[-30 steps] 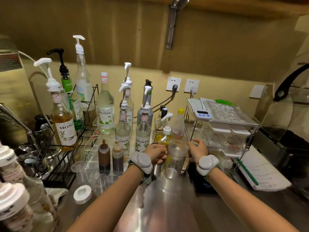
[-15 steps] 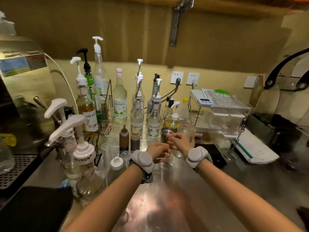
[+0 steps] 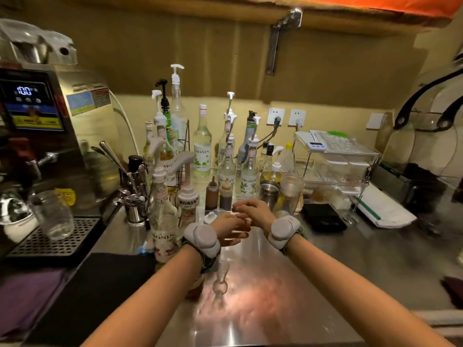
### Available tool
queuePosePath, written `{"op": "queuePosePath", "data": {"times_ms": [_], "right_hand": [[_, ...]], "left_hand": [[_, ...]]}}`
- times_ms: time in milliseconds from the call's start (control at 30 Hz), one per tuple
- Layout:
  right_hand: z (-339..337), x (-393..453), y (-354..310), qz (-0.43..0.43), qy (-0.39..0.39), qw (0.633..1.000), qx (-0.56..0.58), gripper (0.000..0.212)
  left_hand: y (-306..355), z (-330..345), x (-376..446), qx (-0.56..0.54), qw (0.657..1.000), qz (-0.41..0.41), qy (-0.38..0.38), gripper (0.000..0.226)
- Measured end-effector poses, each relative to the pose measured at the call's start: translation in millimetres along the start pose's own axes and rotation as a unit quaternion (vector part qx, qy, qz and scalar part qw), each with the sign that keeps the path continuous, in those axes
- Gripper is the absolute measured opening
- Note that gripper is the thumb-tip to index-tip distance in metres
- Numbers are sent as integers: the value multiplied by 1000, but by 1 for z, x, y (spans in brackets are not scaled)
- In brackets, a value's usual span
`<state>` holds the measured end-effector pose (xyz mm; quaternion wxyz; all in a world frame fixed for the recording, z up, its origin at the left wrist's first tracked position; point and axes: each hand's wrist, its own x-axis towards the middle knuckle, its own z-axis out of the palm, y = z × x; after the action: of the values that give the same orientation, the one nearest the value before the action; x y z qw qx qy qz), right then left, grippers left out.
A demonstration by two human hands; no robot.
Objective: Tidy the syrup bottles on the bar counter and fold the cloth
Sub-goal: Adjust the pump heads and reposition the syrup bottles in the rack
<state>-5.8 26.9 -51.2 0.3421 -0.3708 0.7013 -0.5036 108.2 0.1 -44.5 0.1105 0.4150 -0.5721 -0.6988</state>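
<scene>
Several clear syrup bottles with white pumps stand in rows at the back of the steel counter (image 3: 250, 296). Two more pump bottles (image 3: 162, 229) stand nearer, at the left. Two small brown squeeze bottles (image 3: 212, 195) sit in front of the rows. My left hand (image 3: 231, 227) hovers over the counter with fingers stretched out, holding nothing. My right hand (image 3: 253, 211) is just right of it, fingers loosely bent, empty; the two hands almost touch. A purple cloth (image 3: 27, 299) lies at the near left edge.
A coffee machine (image 3: 50, 136) with a drip tray and a glass jar (image 3: 53, 215) fills the left. A steel cup (image 3: 268, 194) and a clear plastic cup (image 3: 290, 194) stand behind my hands. A clear tiered rack (image 3: 335, 161), a black scale (image 3: 323, 217) and a paper pad are right.
Both hands have drawn back from the clear cup and steel cup toward me and let go. The view has swung left, bringing the coffee machine and cloth into sight.
</scene>
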Motion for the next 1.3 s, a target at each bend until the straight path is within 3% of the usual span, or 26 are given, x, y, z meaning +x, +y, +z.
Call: {"op": "queuePosePath", "data": {"times_ms": [167, 367, 633, 733, 800, 933, 1100, 1233, 1300], "right_hand": [[30, -26, -11, 15, -56, 998, 20, 29], [62, -35, -21, 17, -133, 991, 21, 35], [84, -23, -22, -24, -93, 995, -9, 38], [90, -18, -23, -53, -79, 995, -30, 35], [92, -15, -25, -76, -63, 993, -61, 39], [95, -9, -29, -104, -46, 992, -56, 39], [86, -4, -36, -90, -48, 995, 4, 36], [75, 0, -56, -93, -45, 994, 44, 35], [68, 2, -68, -105, -36, 993, 49, 33]], "left_hand": [[-10, -27, -28, 9, 1000, -14, -3, 15], [-18, -70, -52, 35, 996, -26, 72, 8], [-16, -92, -44, 9, 983, 25, 182, 21], [-16, -94, -35, 4, 977, 54, 205, 12], [-15, -97, -31, -4, 978, 67, 199, 24], [-10, -104, -29, 7, 974, 94, 206, 28], [0, -100, -22, 25, 969, 117, 216, 15], [21, -94, -19, 27, 963, 144, 226, 40], [36, -91, -20, 36, 961, 155, 226, 39]]}}
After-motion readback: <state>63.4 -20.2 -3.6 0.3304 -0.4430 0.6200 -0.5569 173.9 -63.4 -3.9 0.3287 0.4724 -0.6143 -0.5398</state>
